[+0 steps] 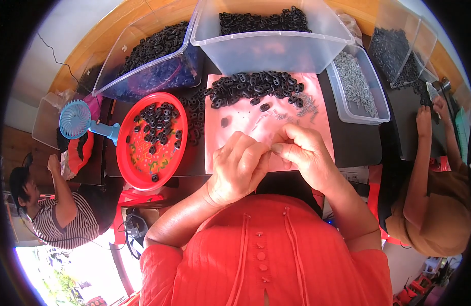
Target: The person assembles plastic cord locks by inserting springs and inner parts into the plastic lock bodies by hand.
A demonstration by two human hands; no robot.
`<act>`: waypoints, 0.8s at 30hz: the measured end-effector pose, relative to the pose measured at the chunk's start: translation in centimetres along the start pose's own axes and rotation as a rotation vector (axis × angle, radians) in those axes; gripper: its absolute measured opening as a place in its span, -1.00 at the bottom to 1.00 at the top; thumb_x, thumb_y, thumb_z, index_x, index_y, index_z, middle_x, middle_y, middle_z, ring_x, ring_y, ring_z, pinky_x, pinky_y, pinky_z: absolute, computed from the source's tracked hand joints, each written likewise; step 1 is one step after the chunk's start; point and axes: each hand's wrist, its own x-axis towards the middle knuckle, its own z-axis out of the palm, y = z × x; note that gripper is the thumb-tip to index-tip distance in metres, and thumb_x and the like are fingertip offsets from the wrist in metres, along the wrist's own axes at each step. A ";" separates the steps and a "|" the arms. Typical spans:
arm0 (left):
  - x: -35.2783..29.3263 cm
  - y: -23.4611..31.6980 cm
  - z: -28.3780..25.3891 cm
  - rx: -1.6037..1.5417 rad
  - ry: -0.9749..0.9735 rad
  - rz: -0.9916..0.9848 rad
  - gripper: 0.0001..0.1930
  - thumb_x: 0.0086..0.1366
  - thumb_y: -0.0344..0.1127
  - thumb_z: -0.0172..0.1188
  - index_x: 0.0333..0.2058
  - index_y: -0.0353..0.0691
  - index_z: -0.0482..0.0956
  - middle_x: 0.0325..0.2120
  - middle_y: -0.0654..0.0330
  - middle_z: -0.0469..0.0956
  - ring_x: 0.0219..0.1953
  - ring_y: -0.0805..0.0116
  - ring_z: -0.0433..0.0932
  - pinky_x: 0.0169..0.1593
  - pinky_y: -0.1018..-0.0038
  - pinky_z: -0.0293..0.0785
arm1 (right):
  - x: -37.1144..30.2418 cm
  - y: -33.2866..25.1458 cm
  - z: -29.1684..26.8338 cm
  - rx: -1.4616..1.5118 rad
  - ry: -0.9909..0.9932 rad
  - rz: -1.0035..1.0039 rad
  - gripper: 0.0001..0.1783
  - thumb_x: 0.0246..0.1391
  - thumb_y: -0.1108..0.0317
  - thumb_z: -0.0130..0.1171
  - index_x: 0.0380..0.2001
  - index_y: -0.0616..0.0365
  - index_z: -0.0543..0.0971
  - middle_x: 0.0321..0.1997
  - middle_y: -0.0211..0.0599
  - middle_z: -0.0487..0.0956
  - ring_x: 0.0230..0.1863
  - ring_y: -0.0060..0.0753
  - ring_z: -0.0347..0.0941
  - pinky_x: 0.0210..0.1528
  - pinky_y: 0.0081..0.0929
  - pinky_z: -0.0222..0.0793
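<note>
My left hand [240,164] and my right hand [303,153] meet over the front of a pink sheet [220,134]. Both are closed, fingertips pinched together; whatever they hold is hidden between the fingers. Beyond them on the sheet lies a heap of small black oval pieces with holes [256,86]. A few loose black pieces [265,107] sit nearer to my hands. To the right of these, small grey metal pins [307,108] are scattered, close beyond my right hand.
A red tray [124,158] with black pieces stands at left, beside a blue handheld fan [76,120]. Clear plastic bins [266,51] line the back; a smaller tub [362,121] holds grey pins. One person [57,214] sits at left, another [429,219] works at right.
</note>
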 end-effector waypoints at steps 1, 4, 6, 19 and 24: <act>0.0 -0.1 0.0 0.000 0.000 -0.001 -0.68 -0.06 -0.64 0.31 -0.30 -0.27 0.46 -0.51 0.18 0.47 -0.56 0.24 0.44 -0.55 0.40 0.31 | 0.0 0.1 0.0 0.000 -0.001 0.000 -0.88 0.16 0.46 0.08 -0.45 0.26 0.46 -0.52 -0.48 0.43 -0.53 -0.69 0.32 -0.49 -0.66 0.25; -0.1 -0.4 0.0 0.002 -0.025 0.035 -0.68 -0.05 -0.63 0.32 -0.30 -0.26 0.45 -0.51 0.18 0.46 -0.57 0.24 0.42 -0.55 0.39 0.31 | 0.1 0.5 0.0 -0.027 -0.003 -0.014 -0.89 0.15 0.48 0.06 -0.45 0.27 0.46 -0.51 -0.47 0.43 -0.53 -0.69 0.32 -0.50 -0.66 0.25; -0.1 -0.7 -0.1 -0.024 -0.069 0.068 -0.66 -0.05 -0.62 0.29 -0.25 -0.33 0.42 -0.53 0.14 0.38 -0.56 0.18 0.40 -0.56 0.33 0.35 | 0.1 0.7 0.0 -0.056 -0.002 -0.021 -0.91 0.13 0.50 0.06 -0.45 0.28 0.47 -0.50 -0.46 0.44 -0.54 -0.69 0.32 -0.50 -0.67 0.25; -0.5 0.2 -0.9 -0.410 -0.166 -0.538 -0.84 0.25 -0.36 0.10 -0.38 -0.38 0.48 -0.55 0.23 0.42 -0.53 0.43 0.40 -0.44 0.51 0.31 | 1.5 4.0 2.3 -0.040 0.121 -0.274 -0.93 -0.01 0.52 0.18 -0.42 0.25 0.50 -0.46 -0.10 0.55 -0.39 -0.17 0.52 -0.32 -0.29 0.38; 0.1 0.9 -1.8 -0.833 -0.121 -1.057 -0.86 0.24 -0.37 0.12 -0.40 -0.35 0.53 -0.67 0.32 0.43 -0.71 0.61 0.28 -0.62 0.69 0.14 | 1.0 3.9 1.9 -0.215 0.131 -0.412 -0.89 0.03 0.46 0.21 -0.40 0.19 0.46 -0.49 -0.10 0.54 -0.43 -0.03 0.53 -0.40 -0.21 0.36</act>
